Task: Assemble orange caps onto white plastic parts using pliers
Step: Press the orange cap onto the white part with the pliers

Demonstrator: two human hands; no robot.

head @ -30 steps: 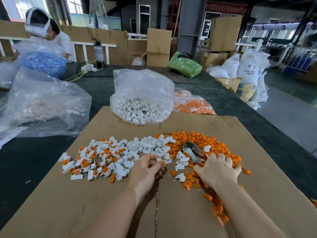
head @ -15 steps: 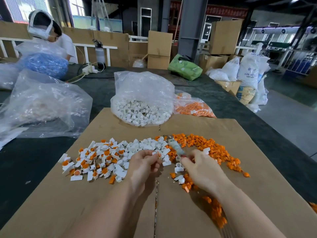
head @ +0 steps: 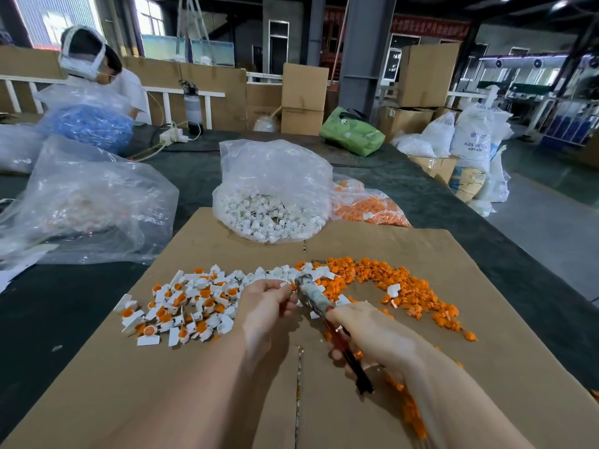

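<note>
Now R hand (head: pixel 372 338) round pliers (head: pixel 316 296) (angled).

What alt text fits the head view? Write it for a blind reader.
The right hand holds pliers against a small part pinched in the left hand, over cardboard strewn with white parts and orange caps.

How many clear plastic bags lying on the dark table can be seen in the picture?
4: a clear bag of white plastic parts at centre, a clear bag of orange caps right of it, a large crumpled clear bag at left, a clear bag of blue pieces far left. Others may be hidden.
</note>
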